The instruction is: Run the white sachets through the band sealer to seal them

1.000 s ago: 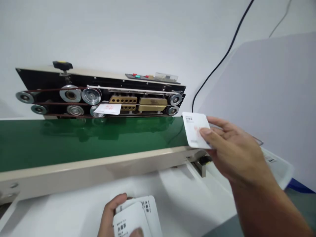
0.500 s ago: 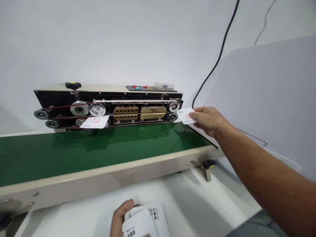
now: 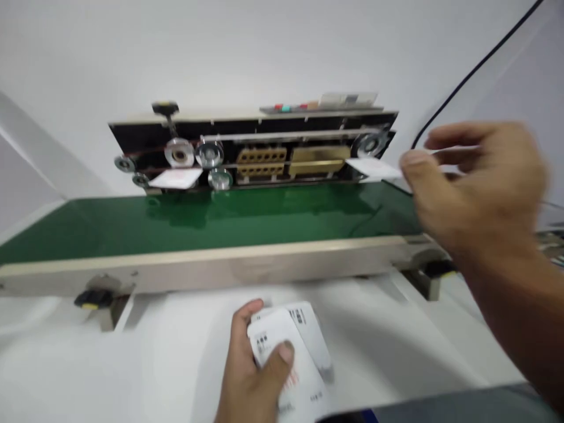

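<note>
My left hand (image 3: 255, 376) grips several white printed packets (image 3: 311, 332), with the thumb pressed flat on the top one. These packets have rounded corners, dark lettering and some red print. At the right, my right hand (image 3: 480, 176) is blurred by motion; its thumb and fingers are apart and nothing shows between them. Just left of its thumb, a single white packet (image 3: 373, 167) sticks out from the right-end rollers of a band sealer (image 3: 251, 126). Another white packet (image 3: 176, 178) emerges near the rollers at the machine's left end.
Below the sealing head runs a green conveyor belt (image 3: 264, 217) with a cream metal front rail (image 3: 247, 264). Black knobs (image 3: 94, 298) sit on brackets under the rail. A white table (image 3: 176, 352) lies beneath. A black cable (image 3: 480, 70) hangs along the wall at right.
My right hand has let go of its packet at the rollers and drawn back to the right. My left hand with its packets has come further into view. The whole view has shifted.
</note>
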Motion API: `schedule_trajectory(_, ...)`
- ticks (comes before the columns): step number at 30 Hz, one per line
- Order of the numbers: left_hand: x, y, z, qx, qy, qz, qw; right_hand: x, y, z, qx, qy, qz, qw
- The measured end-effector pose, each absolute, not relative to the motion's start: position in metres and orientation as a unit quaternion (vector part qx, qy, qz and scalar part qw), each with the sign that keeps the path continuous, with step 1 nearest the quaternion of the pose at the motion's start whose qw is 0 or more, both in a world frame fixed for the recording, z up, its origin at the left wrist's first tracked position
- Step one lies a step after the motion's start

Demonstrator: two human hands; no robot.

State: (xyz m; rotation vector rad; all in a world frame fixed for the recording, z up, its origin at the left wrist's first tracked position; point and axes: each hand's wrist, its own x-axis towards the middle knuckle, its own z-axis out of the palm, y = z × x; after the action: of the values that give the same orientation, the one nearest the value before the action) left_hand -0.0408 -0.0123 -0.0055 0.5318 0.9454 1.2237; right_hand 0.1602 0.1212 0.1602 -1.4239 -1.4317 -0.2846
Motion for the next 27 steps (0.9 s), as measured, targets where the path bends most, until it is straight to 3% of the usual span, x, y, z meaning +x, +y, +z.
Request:
schedule_trajectory(2,-0.045,-0.014,0.005,0.205,0.39,0.544,0.715,0.14,0.078,0.129,-0.501,-0.691,-0.169,0.493)
schedule_trajectory(3,-0.047,-0.014,0.007,0.202,0.383,0.544,0.719,0.13,0.057,0.112,-0.451,-0.766,-0.146,0.435)
schedule_trajectory(6,-0.052,-0.015,0.009,0.212,0.4,0.535,0.713,0.108,0.016,0.062,-0.368,-0.863,0.002,0.345)
schedule_trajectory(10,-0.054,-0.016,0.008,0.206,0.428,0.53,0.702,0.099,0.008,0.022,-0.403,-0.847,0.161,0.308)
schedule_trajectory(15,-0.05,-0.012,0.006,0.194,0.326,0.571,0.728,0.1,0.012,0.014,-0.469,-0.77,0.228,0.367)
schedule_trajectory(22,-0.05,-0.017,0.002,0.217,0.334,0.548,0.736,0.085,0.005,0.007,-0.488,-0.605,0.308,0.549)
schedule_trajectory(27,-0.049,-0.018,-0.003,0.23,0.334,0.552,0.729,0.082,0.008,0.011,-0.487,-0.536,0.34,0.6)
